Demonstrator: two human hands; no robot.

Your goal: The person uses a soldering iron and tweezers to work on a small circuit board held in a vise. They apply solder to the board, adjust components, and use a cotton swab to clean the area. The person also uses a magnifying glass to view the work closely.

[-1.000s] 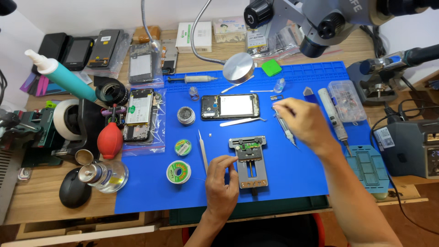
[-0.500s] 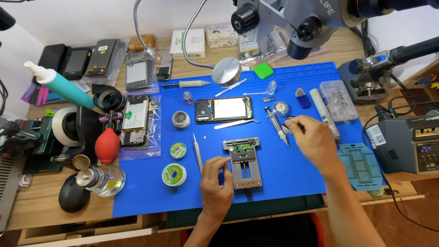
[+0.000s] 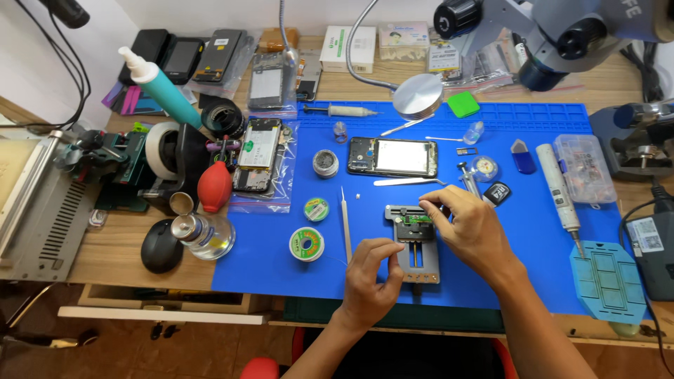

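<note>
A grey metal board holder (image 3: pixel 415 263) lies on the blue work mat (image 3: pixel 533 231) with a small green circuit board (image 3: pixel 420 219) clamped at its top. My left hand (image 3: pixel 368 277) rests at the holder's left edge, fingers pinched against it. My right hand (image 3: pixel 472 226) reaches over the holder's top right, its fingertips touching the circuit board; I cannot see a tool in it. An opened phone (image 3: pixel 392 156) lies on the mat behind the holder, with tweezers (image 3: pixel 407 182) in front of it.
A white spudger (image 3: pixel 345 223) and solder wick rolls (image 3: pixel 307 243) lie left of the holder. An electric screwdriver (image 3: pixel 558 193), a clear parts box (image 3: pixel 584 167) and a teal template (image 3: pixel 608 281) sit to the right. Microscope (image 3: pixel 562 35), round lamp head (image 3: pixel 417 96), tape dispenser (image 3: pixel 172 158), red blower (image 3: pixel 214 186).
My right hand has come from the tools at the back right of the mat down to the circuit board on the holder. The left hand stayed at the holder's left edge.
</note>
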